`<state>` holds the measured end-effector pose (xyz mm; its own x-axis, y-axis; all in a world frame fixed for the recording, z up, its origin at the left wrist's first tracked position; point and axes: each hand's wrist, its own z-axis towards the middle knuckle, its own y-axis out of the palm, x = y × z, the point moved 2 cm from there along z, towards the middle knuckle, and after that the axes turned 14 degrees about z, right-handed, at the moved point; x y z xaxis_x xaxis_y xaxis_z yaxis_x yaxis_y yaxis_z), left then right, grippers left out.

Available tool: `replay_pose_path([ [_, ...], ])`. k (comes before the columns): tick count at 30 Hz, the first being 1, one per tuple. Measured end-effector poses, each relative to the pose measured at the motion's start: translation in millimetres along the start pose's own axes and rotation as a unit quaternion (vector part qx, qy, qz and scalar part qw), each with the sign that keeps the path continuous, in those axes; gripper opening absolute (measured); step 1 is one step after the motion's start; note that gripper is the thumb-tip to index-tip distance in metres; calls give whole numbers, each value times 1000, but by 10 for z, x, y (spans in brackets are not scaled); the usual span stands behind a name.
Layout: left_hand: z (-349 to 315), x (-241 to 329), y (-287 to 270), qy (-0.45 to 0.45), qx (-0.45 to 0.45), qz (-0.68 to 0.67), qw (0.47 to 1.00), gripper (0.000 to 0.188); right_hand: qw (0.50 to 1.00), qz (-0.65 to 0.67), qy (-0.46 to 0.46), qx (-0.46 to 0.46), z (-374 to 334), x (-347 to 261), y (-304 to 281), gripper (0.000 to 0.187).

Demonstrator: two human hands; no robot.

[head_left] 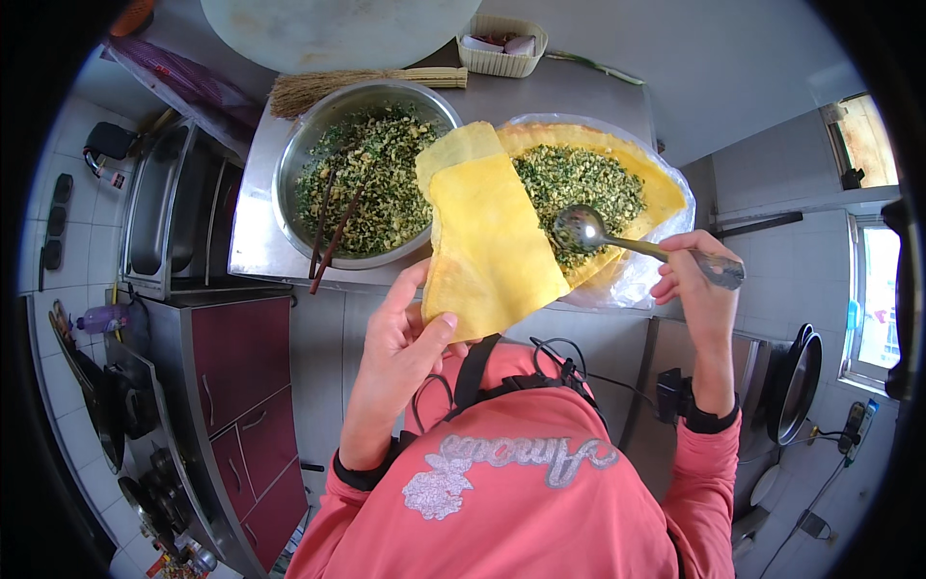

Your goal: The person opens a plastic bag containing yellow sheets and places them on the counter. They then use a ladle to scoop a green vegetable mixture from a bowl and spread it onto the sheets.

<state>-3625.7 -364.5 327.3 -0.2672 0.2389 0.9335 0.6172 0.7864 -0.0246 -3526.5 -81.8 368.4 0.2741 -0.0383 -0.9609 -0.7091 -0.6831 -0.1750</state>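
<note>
My left hand (400, 352) pinches the near end of a thin, floppy yellow wrapper sheet (497, 251) between thumb and fingers. The sheet hangs over the gap between the bowl and the filled wrapper. In my right hand (699, 285) is a large metal spoon (582, 228), its bowl resting on chopped green-and-yellow filling (584, 183). That filling lies spread on another yellow wrapper (666, 188), set on clear plastic (617, 285). To the left, a steel mixing bowl (284, 193) holds more of the same mixture, with brown chopsticks (338, 236) leaning over its near rim.
Behind the bowl lie a straw brush (362, 85) and a white round board (338, 34). A small basket with onions (502, 63) and a green stalk (593, 68) sit at the back. Red cabinets (241, 347) stand left; a pan (799, 386) hangs right.
</note>
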Motion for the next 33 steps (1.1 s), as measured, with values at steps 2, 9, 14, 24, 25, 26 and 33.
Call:
replay_pose_path([
  [2, 4, 0, -4, 0, -2, -2, 1000, 55, 999, 18, -25, -10, 11, -7, -104, 17],
  [9, 25, -6, 8, -7, -31, 9, 999, 51, 999, 33, -6, -9, 6, 49, -174, 16],
  [14, 26, -79, 67, -11, -42, -76, 996, 50, 992, 53, -110, 36, 88, -321, -66, 17],
  [24, 22, -288, 157, -3, -88, 37, 995, 54, 952, -1, -116, -283, 316, -698, 1698, 18],
  [25, 17, -304, 169, -3, -83, 47, 995, 54, 924, 1, -128, -360, 338, -648, 1911, 18],
  [26, 10, -309, 179, 6, -74, 53, 996, 55, 900, -82, -197, -380, 366, -603, 2077, 18],
  [33, -50, -323, 106, -1, -80, 54, 995, 55, 727, -295, -373, -495, 281, -349, 2484, 16],
])
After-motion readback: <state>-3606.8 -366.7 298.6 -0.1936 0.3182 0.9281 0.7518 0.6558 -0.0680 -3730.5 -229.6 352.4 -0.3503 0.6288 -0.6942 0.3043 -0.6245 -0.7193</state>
